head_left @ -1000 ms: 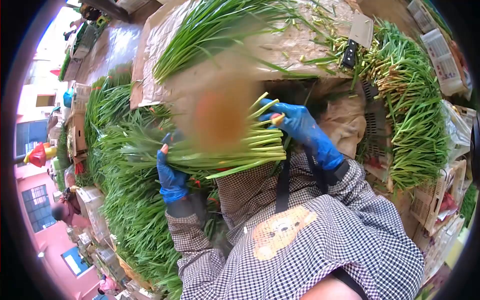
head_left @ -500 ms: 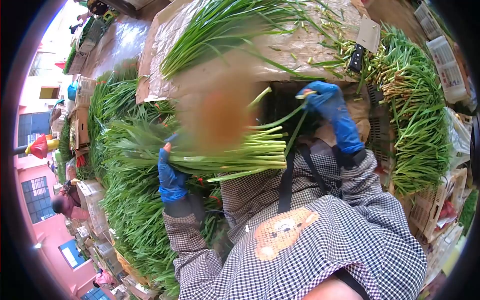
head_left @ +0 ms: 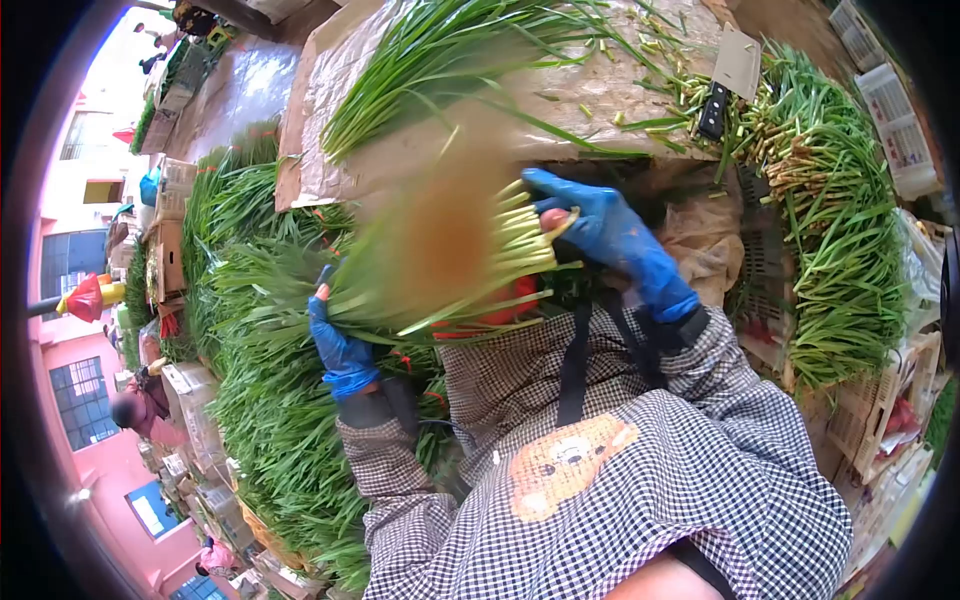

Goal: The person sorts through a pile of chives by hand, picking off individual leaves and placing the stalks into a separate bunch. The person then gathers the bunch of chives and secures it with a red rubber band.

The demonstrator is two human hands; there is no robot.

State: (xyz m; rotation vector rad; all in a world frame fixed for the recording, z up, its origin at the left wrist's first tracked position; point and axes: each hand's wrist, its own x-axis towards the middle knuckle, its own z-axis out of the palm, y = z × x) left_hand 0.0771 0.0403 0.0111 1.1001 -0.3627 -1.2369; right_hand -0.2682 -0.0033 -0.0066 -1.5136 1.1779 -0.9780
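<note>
My left hand, in a torn blue glove with a bare fingertip showing, holds a bunch of garlic chives by its leafy part. The pale cut stems point right; a brown blur hides the middle of the bunch. At the stem ends is my right hand, also blue-gloved. Its forefinger stretches along the upper stems, while its bare thumb tip and curled fingers close on a few stem ends. Something red shows just under the bunch.
A covered board ahead bears more loose chives, trimmings and a cleaver. Stacked chives fill the left side, with another stack at right. Plastic crates stand beyond it. A person is far left.
My right hand has moved left from a stalk pulled out to the side onto the bunch's stem ends. The bunch has turned, its stems now angling upward, and the red thing beneath shows more.
</note>
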